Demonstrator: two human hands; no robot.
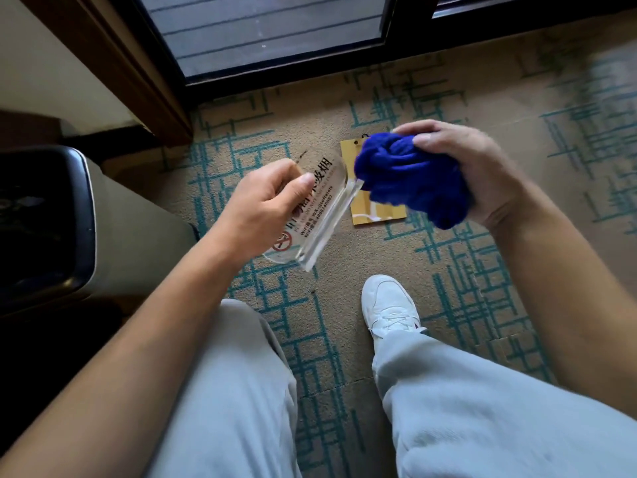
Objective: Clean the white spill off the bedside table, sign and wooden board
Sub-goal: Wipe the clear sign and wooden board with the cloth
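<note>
Left hand (262,205) gripping clear sign (319,208) in mid-air, long axis slanting up toward right hand (458,170), which bunches blue cloth (406,177) touching sign's upper end. Board (374,212) on carpet (482,98) beneath, white smear showing.

Soft daylight enters through the glass door (269,32) at twelve o'clock; the nine o'clock corner sits in deep shadow. Motion blur smears the carpet (568,108) toward two o'clock, and straight lines bow at the edges.
</note>
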